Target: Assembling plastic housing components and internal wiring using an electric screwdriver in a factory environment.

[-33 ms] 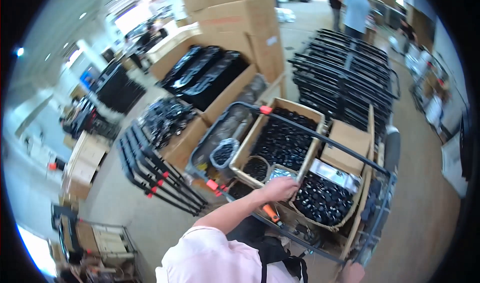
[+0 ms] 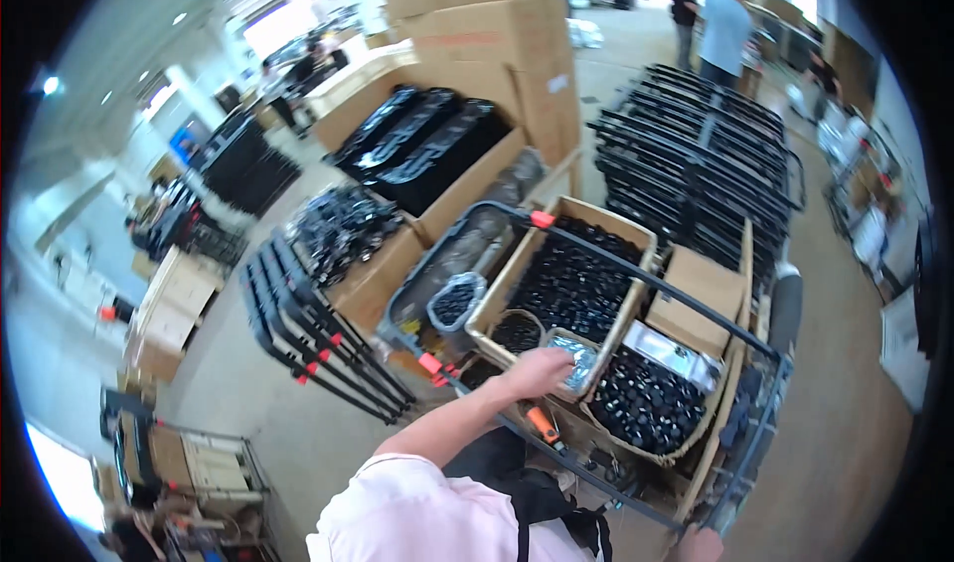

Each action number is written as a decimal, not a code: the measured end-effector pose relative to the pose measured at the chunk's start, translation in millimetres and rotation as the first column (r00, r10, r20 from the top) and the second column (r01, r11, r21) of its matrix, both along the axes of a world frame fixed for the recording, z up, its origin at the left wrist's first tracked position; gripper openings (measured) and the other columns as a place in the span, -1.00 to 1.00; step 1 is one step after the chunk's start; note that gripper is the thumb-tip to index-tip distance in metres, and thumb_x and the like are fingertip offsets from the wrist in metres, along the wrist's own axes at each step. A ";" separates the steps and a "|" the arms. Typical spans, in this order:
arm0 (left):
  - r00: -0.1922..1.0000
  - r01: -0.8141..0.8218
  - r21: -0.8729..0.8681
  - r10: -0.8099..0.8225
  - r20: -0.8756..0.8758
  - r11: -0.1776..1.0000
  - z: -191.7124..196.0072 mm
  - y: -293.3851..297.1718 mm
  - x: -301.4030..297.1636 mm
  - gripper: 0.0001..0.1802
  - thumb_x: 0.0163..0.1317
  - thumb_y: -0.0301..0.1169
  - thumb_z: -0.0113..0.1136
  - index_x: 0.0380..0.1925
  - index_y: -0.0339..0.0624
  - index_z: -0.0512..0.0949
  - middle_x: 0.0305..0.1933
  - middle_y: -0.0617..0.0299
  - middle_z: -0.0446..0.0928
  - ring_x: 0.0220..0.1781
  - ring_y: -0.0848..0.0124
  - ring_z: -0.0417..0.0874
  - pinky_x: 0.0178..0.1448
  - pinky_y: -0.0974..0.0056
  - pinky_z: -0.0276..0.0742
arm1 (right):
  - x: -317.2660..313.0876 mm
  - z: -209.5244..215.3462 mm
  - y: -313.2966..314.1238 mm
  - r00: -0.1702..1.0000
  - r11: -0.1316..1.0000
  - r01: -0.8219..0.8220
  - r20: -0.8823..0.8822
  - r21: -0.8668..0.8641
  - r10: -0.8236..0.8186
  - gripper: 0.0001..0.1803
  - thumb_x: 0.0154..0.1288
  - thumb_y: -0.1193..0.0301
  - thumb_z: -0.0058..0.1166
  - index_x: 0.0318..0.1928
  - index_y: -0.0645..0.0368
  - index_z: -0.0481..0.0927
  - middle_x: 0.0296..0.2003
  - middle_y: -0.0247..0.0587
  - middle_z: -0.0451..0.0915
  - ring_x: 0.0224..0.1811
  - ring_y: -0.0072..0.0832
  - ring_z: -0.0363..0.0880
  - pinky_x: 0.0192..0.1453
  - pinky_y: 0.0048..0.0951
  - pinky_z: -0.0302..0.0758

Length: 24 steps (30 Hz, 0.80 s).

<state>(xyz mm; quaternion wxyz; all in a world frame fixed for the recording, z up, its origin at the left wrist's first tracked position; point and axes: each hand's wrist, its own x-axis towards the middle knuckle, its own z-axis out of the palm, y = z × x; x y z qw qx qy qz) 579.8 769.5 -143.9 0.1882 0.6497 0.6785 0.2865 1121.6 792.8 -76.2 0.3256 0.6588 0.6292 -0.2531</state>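
Note:
My left hand (image 2: 542, 370) reaches over the front of the parts boxes, its fingers curled together at the left edge of a small tub of shiny silver pieces (image 2: 574, 356). Whatever its fingertips hold, if anything, is too small to make out. To its right lies a box of round black caps (image 2: 646, 403); behind is a larger box of small black parts (image 2: 571, 279). A black tubular frame (image 2: 661, 286) with red clips lies across these boxes. Down at the lower edge, my right hand (image 2: 701, 544) is closed around the frame's near corner; its fingers are partly hidden.
An orange-handled tool (image 2: 545, 428) lies just in front of the boxes. Several black frames (image 2: 323, 338) lean at the left, and a tall stack of frames (image 2: 701, 160) stands behind. A big carton (image 2: 467, 199) holds black panels. People (image 2: 725, 30) stand at the far right.
My left hand has shifted left, from between the tub and the caps to the tub's left side, uncovering more silver pieces. The whole view has swung slightly; my right hand stays at the frame's corner.

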 end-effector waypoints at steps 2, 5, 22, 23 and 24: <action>0.951 -0.307 0.009 0.307 -0.035 0.952 22.9 -71.1 -56.9 -0.73 0.45 -0.24 0.16 -0.06 -0.12 0.72 -0.06 0.01 0.71 0.09 0.01 0.72 0.17 -0.03 0.65 | -23.3 21.4 4.2 0.989 0.989 -0.147 0.004 -0.004 0.147 -0.29 0.61 -0.13 -0.09 0.28 0.28 0.63 0.20 0.16 0.67 0.30 0.11 0.59 0.34 -0.02 0.51; 0.768 -0.630 -0.027 0.618 -0.165 0.776 33.4 -161.9 -121.8 -0.72 0.46 -0.22 0.16 -0.09 -0.14 0.73 -0.06 -0.03 0.72 0.05 -0.04 0.73 0.14 -0.05 0.65 | -25.3 -35.1 20.9 0.929 0.930 -0.367 0.033 -0.027 0.368 -0.40 0.63 -0.02 -0.10 0.25 0.24 0.65 0.17 0.12 0.70 0.24 0.08 0.63 0.26 -0.01 0.56; -0.037 -0.995 0.089 0.999 0.024 -0.039 119.7 -298.6 -559.1 -0.62 0.35 -0.12 0.23 -0.01 -0.07 0.80 0.06 -0.04 0.78 0.17 0.02 0.77 0.31 0.02 0.62 | -46.5 -60.8 -51.8 0.871 0.853 0.485 0.018 -0.190 -0.491 -0.57 0.67 0.18 -0.08 0.14 0.23 0.70 0.08 -0.03 0.74 0.12 -0.12 0.72 0.10 -0.10 0.64; -0.034 -0.999 -0.022 0.998 0.044 -0.033 123.4 -301.0 -578.7 -0.57 0.34 -0.11 0.23 0.04 -0.11 0.79 0.14 -0.10 0.75 0.24 -0.02 0.74 0.35 0.00 0.60 | -49.1 -68.1 -59.9 0.736 0.711 0.620 -0.070 -0.330 -0.674 -0.55 0.67 0.15 -0.08 0.15 0.24 0.70 0.09 0.00 0.74 0.13 -0.08 0.70 0.12 -0.07 0.63; -0.051 -0.992 -0.120 0.999 0.008 -0.050 127.7 -300.0 -597.6 -0.55 0.33 -0.10 0.23 0.05 -0.15 0.78 0.18 -0.12 0.72 0.27 -0.03 0.72 0.37 -0.01 0.59 | -52.0 -76.8 -68.3 0.554 0.538 0.693 -0.123 -0.479 -0.823 -0.52 0.66 0.12 -0.08 0.16 0.25 0.69 0.10 0.02 0.73 0.14 -0.04 0.69 0.13 -0.04 0.61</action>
